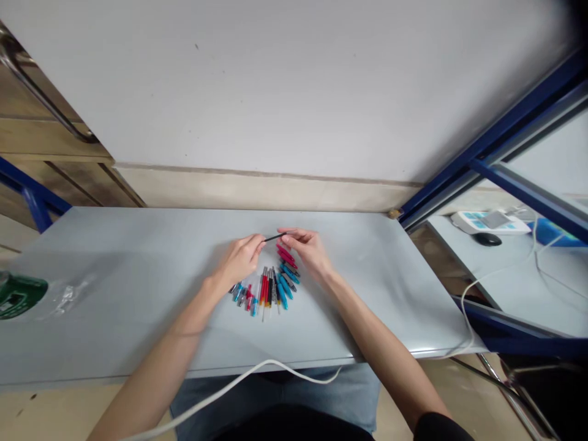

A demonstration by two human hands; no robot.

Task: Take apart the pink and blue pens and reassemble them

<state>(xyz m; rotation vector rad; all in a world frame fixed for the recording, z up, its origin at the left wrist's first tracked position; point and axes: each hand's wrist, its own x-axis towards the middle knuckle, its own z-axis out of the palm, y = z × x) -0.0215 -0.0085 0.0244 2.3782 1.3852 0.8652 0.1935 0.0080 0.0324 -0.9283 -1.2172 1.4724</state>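
Thin black rod [275, 237] lies crosswise, pinched at its ends between both hands: left hand [239, 260] and right hand [307, 247], above the coloured pens [271, 285] on the desk [138, 269]

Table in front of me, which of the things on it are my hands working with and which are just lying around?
In hand:
- thin black rod, pinched between left hand and right hand
- pile of coloured pen parts under the hands

Lying about:
- green packet at the table's left edge
- white cable along the near edge
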